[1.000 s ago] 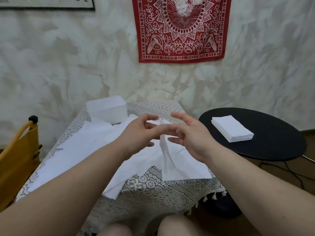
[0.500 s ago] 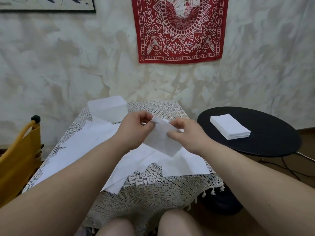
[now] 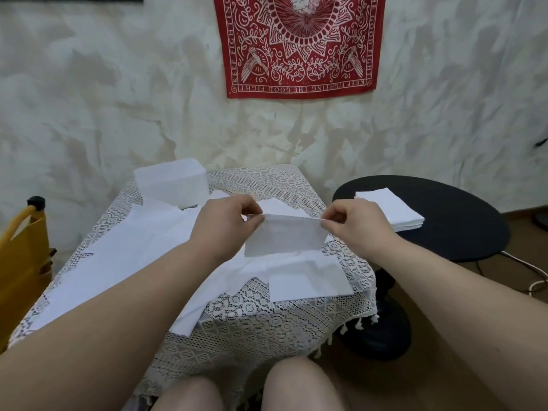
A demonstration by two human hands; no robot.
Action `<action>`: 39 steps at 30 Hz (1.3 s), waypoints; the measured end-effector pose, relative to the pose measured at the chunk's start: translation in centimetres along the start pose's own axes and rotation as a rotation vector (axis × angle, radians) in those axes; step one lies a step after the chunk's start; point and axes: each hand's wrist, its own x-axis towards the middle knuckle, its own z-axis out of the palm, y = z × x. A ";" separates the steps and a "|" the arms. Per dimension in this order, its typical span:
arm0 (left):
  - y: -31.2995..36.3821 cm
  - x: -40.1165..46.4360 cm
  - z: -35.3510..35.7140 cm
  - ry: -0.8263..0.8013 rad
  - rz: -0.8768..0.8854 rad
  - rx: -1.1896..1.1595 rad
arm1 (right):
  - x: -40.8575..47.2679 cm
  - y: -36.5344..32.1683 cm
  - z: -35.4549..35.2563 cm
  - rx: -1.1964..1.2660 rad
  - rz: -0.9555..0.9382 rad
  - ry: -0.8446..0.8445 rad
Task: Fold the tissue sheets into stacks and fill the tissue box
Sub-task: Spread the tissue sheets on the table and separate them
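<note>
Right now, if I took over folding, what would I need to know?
Left hand and right hand each pinch a top corner of one folded tissue sheet, held up over the lace-covered table.
Loose unfolded sheets lie spread on that table; the tissue box stands at its far left corner.
Done: a stack of folded tissues sits on the black round table.
Left: finish this sheet, fold the loose ones, stack them, fill the box. What is in the box cannot be seen.

Tissue box (image 3: 171, 180) behind loose sheets (image 3: 124, 256); folded stack (image 3: 391, 210) right, on round table (image 3: 462, 232).
</note>
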 end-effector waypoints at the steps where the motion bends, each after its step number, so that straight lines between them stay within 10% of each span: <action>1: 0.0 0.2 0.4 0.003 -0.020 -0.017 | 0.2 0.2 -0.2 -0.025 -0.001 0.009; 7: 1.4 0.5 1.6 0.163 0.028 -0.112 | 0.3 0.7 -1.8 -0.072 -0.117 0.307; 13: -2.4 -6.8 7.0 -0.159 0.128 0.032 | -6.7 7.0 3.6 -0.188 -0.184 -0.063; 39: -3.4 -9.5 7.7 -0.182 0.033 -0.051 | -8.9 8.3 4.9 -0.221 -0.431 0.035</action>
